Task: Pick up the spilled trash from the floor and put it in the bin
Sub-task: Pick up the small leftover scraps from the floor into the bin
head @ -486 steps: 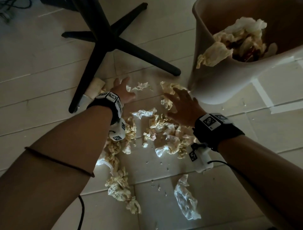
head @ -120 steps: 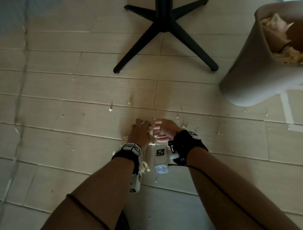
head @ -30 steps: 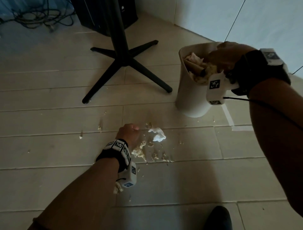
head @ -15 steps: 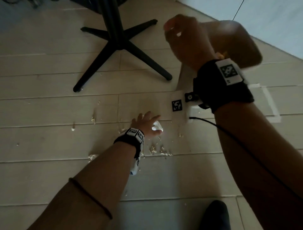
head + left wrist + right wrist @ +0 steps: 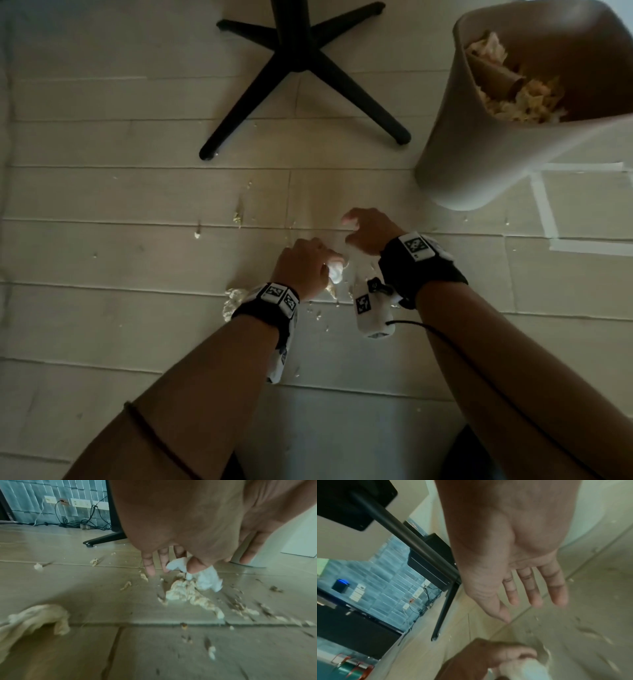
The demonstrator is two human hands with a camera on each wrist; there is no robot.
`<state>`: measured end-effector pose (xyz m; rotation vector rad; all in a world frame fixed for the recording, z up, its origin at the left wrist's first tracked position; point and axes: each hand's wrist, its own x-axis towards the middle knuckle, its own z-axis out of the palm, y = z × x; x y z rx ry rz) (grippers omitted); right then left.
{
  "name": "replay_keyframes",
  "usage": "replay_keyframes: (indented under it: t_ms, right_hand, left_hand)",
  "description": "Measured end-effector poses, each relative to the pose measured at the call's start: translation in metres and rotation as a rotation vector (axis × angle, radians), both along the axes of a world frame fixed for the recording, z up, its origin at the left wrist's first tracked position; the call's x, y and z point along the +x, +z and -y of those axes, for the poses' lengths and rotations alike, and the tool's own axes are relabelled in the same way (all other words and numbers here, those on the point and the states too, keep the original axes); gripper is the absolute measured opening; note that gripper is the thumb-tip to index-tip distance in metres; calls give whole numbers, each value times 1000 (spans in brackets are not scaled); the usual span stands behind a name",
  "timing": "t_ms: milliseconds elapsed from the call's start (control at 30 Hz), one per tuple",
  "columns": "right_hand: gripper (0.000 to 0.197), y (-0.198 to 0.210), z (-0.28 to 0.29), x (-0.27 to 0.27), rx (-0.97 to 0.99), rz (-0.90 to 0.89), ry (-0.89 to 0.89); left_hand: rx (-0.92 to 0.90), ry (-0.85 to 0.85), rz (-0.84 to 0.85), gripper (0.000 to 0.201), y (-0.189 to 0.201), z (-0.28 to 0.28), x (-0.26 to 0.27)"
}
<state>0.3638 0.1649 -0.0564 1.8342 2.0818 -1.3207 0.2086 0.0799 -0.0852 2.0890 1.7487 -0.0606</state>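
My left hand (image 5: 329, 265) is low over the floor and pinches a small white tissue (image 5: 336, 273) between thumb and fingers; the left wrist view shows this tissue (image 5: 206, 579) touching a pile of yellowish scraps (image 5: 184, 594). Just ahead and to the right, my right hand (image 5: 349, 229) hovers with fingers straight and nothing in it, its palm bare in the right wrist view (image 5: 530, 599). A crumpled yellowish tissue (image 5: 231, 302) lies left of my left wrist. The beige bin (image 5: 479, 161) stands at the upper right, with crumpled trash (image 5: 513, 101) inside.
A black star-shaped chair base (image 5: 301, 65) stands on the pale plank floor (image 5: 137, 198) beyond the hands. Small crumbs (image 5: 237, 214) are scattered on the planks. White tape lines (image 5: 544, 212) mark the floor by the bin. Cables and wall sockets (image 5: 75, 504) lie further back.
My right hand has come down from the bin to the floor beside my left hand. My left hand has closed on the white tissue.
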Motion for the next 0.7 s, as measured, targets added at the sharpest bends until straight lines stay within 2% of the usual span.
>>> replay_keyframes:
  t_ms: [133, 233, 333, 533, 700]
  right_hand:
    - [54, -26, 34, -17, -99, 79, 43]
    - [53, -37, 52, -27, -81, 125, 41]
    - [61, -42, 64, -34, -53, 152, -15]
    - [61, -43, 65, -57, -60, 28, -56]
    - [56, -38, 61, -84, 15, -1, -55]
  left_hand:
    - [-113, -48, -107, 60, -9, 30, -1]
    - [-120, -22, -70, 52, -14, 43, -9]
    - [-94, 38, -32, 40, -17, 46, -19]
    - [-15, 330, 142, 38, -8, 23, -54]
    - [43, 481, 134, 36, -3, -8, -95]
